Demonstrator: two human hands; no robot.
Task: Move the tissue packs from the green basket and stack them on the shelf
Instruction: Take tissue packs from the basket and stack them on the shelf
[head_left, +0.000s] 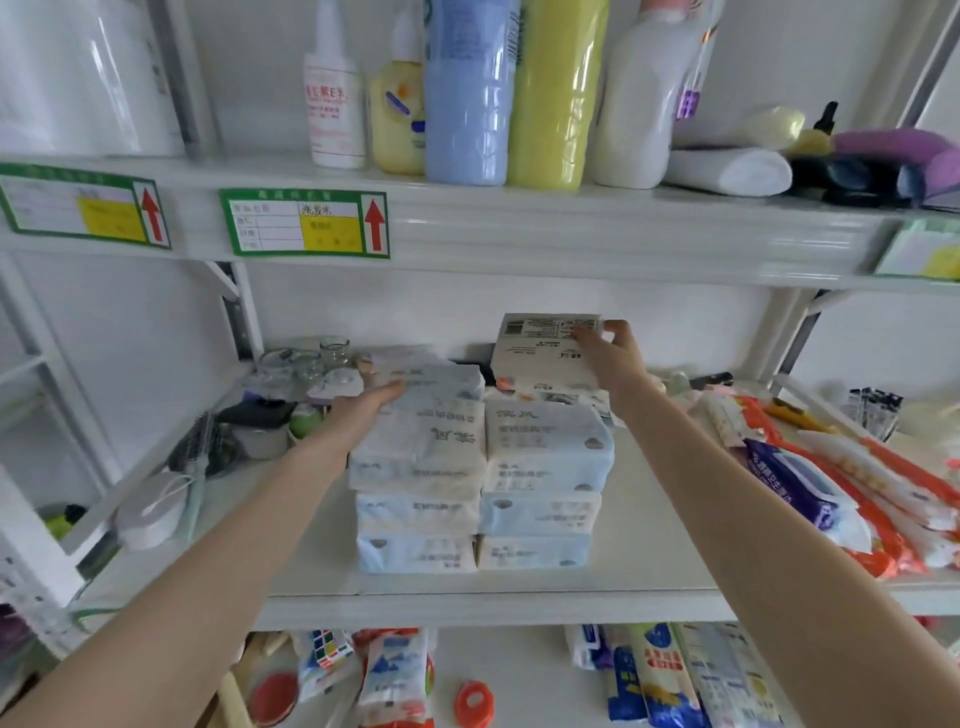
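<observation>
Middle shelf (519, 590) carries two stacks of tissue packs (480, 483) side by side. Right hand (610, 358) is up at the back, fingers curled round the corner of a tilted pack (545, 351). Left hand (371, 408) lies flat, fingers straight, against the left stack's top.

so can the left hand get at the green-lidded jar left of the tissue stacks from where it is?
Probably yes: the left hand lies flat on the left stack, empty, and the jar sits just beside its wrist with nothing between them.
</observation>
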